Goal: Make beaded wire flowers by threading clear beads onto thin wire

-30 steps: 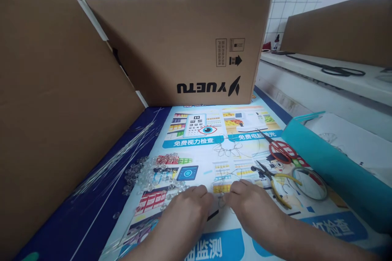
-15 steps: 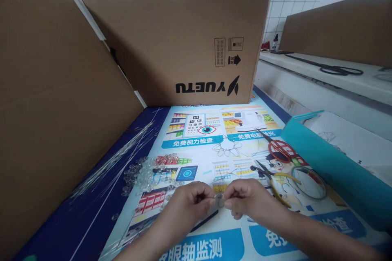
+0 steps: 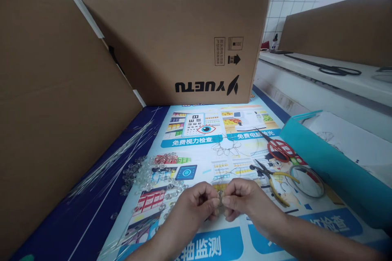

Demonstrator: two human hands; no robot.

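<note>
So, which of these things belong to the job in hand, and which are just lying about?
Likely part of the job:
thin wirework between left hand and right hand
clear beads
loose strands
yellow-handled tool
red-handled scissors

Apparently just lying about:
dark bottle on the side ledge
long black tool, also there

A thin wire piece [image 3: 227,175], bent into loose, open loops, extends just beyond the left hand [image 3: 198,202] and right hand [image 3: 245,197]. Its near portion, partly hidden, is pinched between them.
</note>
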